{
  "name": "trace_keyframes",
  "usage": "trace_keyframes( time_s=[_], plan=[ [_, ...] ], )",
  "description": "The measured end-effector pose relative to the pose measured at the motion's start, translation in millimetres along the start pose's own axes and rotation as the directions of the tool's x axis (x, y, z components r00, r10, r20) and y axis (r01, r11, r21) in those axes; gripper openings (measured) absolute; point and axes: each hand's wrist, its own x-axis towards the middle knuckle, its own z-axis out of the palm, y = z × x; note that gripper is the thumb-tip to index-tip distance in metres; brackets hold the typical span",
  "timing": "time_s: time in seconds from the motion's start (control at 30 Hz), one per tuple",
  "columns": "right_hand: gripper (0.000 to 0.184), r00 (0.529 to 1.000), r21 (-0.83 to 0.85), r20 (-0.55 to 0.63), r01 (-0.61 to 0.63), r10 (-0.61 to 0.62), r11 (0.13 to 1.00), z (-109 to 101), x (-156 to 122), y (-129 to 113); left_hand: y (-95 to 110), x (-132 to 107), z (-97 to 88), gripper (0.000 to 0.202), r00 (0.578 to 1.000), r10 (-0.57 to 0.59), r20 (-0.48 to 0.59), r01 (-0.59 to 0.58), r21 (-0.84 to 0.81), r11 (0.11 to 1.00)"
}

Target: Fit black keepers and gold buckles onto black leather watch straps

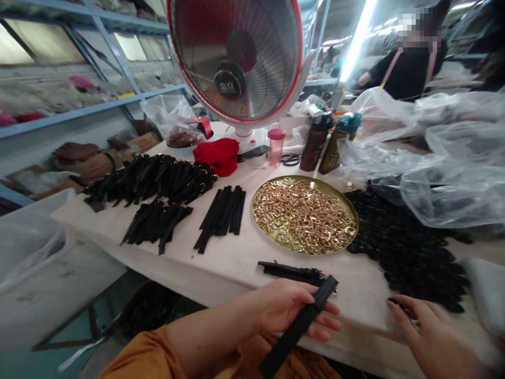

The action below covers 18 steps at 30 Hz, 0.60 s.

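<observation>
My left hand [295,308] is closed on a flat black strap [292,337], gripped between thumb and fingers near its upper end. The strap slants down toward my lap, with a thicker band near its top. Right behind it on the table lies a small bundle of black straps [290,271] with gold metal at one end. My right hand [430,329] is over the table's right side, thumb and forefinger curled together around a small black piece, mostly hidden. Beside that hand spreads a heap of small black pieces [410,252].
A round gold tray [255,223] holds many gold buckles [307,213]. Black straps [223,210] lie left of it, and strap piles [150,179] farther left. A fan [236,63], red cloth [216,156], pink cup [276,147], bottles [315,142] and plastic bags [465,173] stand behind. A person [410,68] is beyond.
</observation>
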Motion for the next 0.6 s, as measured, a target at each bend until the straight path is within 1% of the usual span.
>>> trace_keyframes(
  time_s=[0.07, 0.1, 0.17, 0.2, 0.23, 0.3, 0.33, 0.37, 0.4, 0.43, 0.5, 0.57, 0.6],
  plan=[
    [0.048, 0.99, 0.198, 0.097, -0.117, 0.099, 0.973, -2.5, -1.1, -19.7, -0.9, 2.8, -1.1, 0.04, 0.998, -0.005, 0.057, 0.006, -0.029, 1.0],
    [0.048, 0.976, 0.302, 0.158, -0.19, 0.148, 0.934, -3.3, -1.1, -30.5, -1.2, 4.0, -1.7, 0.041, 0.997, -0.004, 0.079, 0.007, -0.036, 0.999],
    [0.046, 0.934, 0.496, 0.294, -0.333, 0.205, 0.802, -2.9, -0.5, -51.1, -1.1, 6.1, -2.7, 0.041, 0.995, -0.003, 0.104, 0.008, -0.044, 0.999],
    [0.044, 0.907, 0.582, 0.358, -0.402, 0.221, 0.707, -1.7, -0.2, -60.1, -0.9, 7.1, -3.1, 0.04, 0.994, -0.005, 0.109, 0.009, -0.045, 0.999],
    [0.042, 0.88, 0.659, 0.416, -0.466, 0.23, 0.591, 0.1, -0.1, -67.9, -0.6, 8.1, -3.5, 0.04, 0.994, -0.009, 0.112, 0.014, -0.041, 0.999],
    [0.038, 0.823, 0.759, 0.524, -0.568, 0.22, 0.318, 4.4, -0.8, -79.9, 0.2, 10.2, -4.0, 0.038, 0.994, -0.013, 0.107, 0.014, -0.017, 1.0],
    [0.038, 0.798, 0.778, 0.569, -0.6, 0.199, 0.185, 6.5, -1.5, -84.1, 0.5, 11.1, -4.2, 0.037, 0.995, -0.007, 0.098, 0.007, 0.004, 1.0],
    [0.04, 0.774, 0.776, 0.609, -0.627, 0.175, 0.071, 8.4, -2.4, -87.2, 0.9, 11.7, -4.3, 0.035, 0.996, 0.0, 0.086, -0.002, 0.029, 1.0],
    [0.042, 0.751, 0.762, 0.641, -0.647, 0.156, -0.013, 10.0, -3.3, -89.3, 1.4, 12.0, -4.3, 0.034, 0.997, 0.007, 0.072, -0.011, 0.055, 0.998],
    [0.043, 0.732, 0.744, 0.666, -0.664, 0.14, -0.071, 11.4, -4.0, -90.4, 1.9, 11.9, -4.2, 0.033, 0.998, 0.015, 0.056, -0.019, 0.08, 0.997],
    [0.04, 0.707, 0.718, 0.696, -0.683, 0.122, -0.136, 13.8, -4.6, -89.7, 3.4, 10.3, -3.3, 0.031, 0.999, 0.027, 0.029, -0.031, 0.136, 0.99],
    [0.033, 0.708, 0.719, 0.695, -0.68, 0.124, -0.146, 15.5, -3.4, -85.7, 5.5, 7.4, -2.0, 0.029, 0.998, 0.06, -0.004, -0.058, 0.198, 0.979],
    [0.031, 0.722, 0.735, 0.678, -0.667, 0.135, -0.124, 15.9, -2.1, -82.8, 6.7, 5.8, -1.2, 0.029, 0.997, 0.079, -0.023, -0.072, 0.226, 0.971]
  ],
)
